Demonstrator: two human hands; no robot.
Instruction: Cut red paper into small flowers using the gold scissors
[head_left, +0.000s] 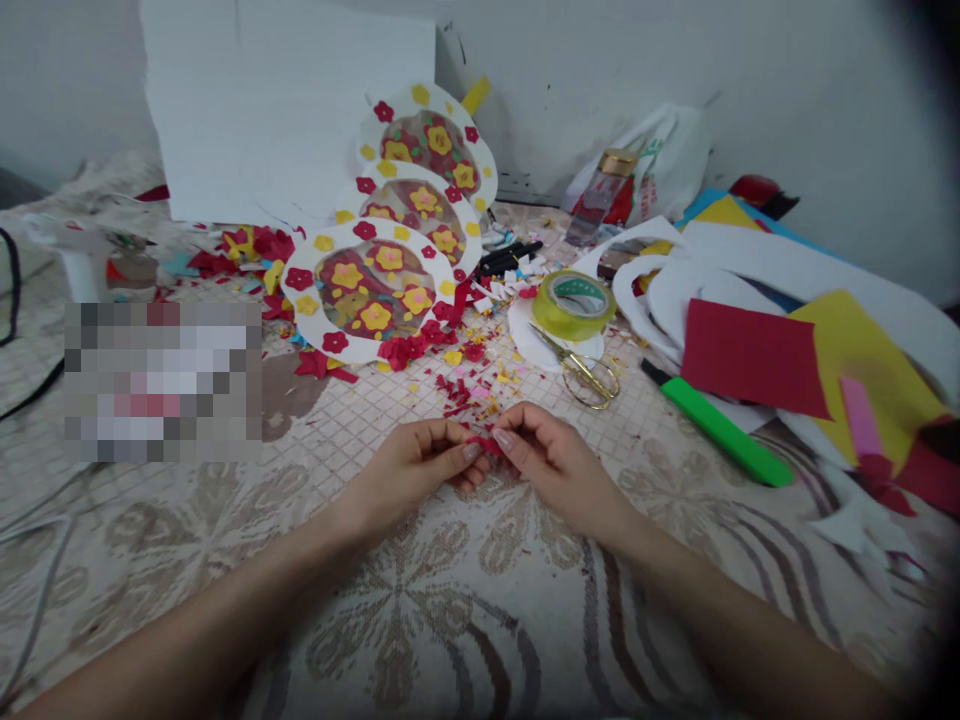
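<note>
Between the fingertips of both hands is a small piece of red paper (486, 443), mostly covered by the fingers. My left hand (431, 452) pinches it from the left, thumb on top. From the right, my right hand (544, 450) pinches the same piece. Just beyond the fingers lie scattered red, yellow and pink paper scraps (472, 385). Gold-handled scissors (589, 380) rest behind my right hand, beside a roll of yellow-green tape (574, 303). Behind my left hand stand white paper rings (367, 290) decorated with red and yellow paper flowers.
At right lie a green marker (727, 430), red paper (754, 355), yellow paper (862, 350) and white paper offcuts (870, 530). A clear bottle with a gold cap (600, 200) stands at the back. A white glue gun (79, 255) is at left, near a blurred-out patch (161, 385).
</note>
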